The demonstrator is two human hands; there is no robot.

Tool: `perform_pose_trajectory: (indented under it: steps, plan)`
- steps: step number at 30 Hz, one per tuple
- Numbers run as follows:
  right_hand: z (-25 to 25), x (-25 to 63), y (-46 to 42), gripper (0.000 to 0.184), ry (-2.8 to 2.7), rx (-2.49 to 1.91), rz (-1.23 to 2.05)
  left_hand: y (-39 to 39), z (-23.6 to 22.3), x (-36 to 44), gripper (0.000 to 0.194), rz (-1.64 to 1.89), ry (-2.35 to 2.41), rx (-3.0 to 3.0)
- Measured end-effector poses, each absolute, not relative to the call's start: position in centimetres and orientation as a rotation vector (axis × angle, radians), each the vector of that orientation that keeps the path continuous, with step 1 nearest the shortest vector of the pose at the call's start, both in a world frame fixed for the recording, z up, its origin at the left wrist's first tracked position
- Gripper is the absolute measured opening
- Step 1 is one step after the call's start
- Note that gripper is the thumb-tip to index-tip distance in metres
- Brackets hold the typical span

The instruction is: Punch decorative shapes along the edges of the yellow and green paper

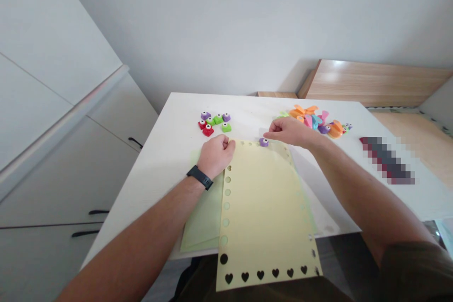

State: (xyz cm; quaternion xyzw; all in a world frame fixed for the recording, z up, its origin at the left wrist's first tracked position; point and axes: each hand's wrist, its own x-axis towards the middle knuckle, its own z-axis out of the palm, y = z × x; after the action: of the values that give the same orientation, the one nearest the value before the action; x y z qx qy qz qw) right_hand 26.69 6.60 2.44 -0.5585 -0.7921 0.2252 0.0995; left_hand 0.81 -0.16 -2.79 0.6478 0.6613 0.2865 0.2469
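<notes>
The cabinet (53, 170) on your left is shut, hiding its contents. Your left hand (216, 153) pinches the sheet (265, 198) by its far left corner. The purple punch (264, 142) sits at the sheet's far edge, right under your right hand (288, 131)'s fingertips; whether they grip it, I can't tell.

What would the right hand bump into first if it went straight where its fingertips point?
The right hand would probably meet the purple hole punch first; whether they touch now, I can't tell.
</notes>
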Motion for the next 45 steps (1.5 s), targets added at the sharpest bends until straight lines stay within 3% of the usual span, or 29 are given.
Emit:
perform_pose_trajectory:
  steps: [15,26,36,45]
  plan:
    - [3.0,25.6,6.9,0.022,-2.502,-1.651,0.77,-0.2,-2.5,0.8,0.025,0.765,1.823,1.747]
    - [1.1,26.7,8.5,0.039,-2.3,-1.662,1.239,-0.3,-2.5,0.8,0.026,0.765,1.827,1.757]
    - [1.0,26.9,9.6,0.054,-2.464,-1.814,1.24,-0.2,-2.5,0.8,0.026,0.745,1.833,1.767]
    - [1.4,26.5,9.6,0.055,-2.577,-1.849,1.157,-0.3,-2.4,0.9,0.026,0.746,1.845,1.764]
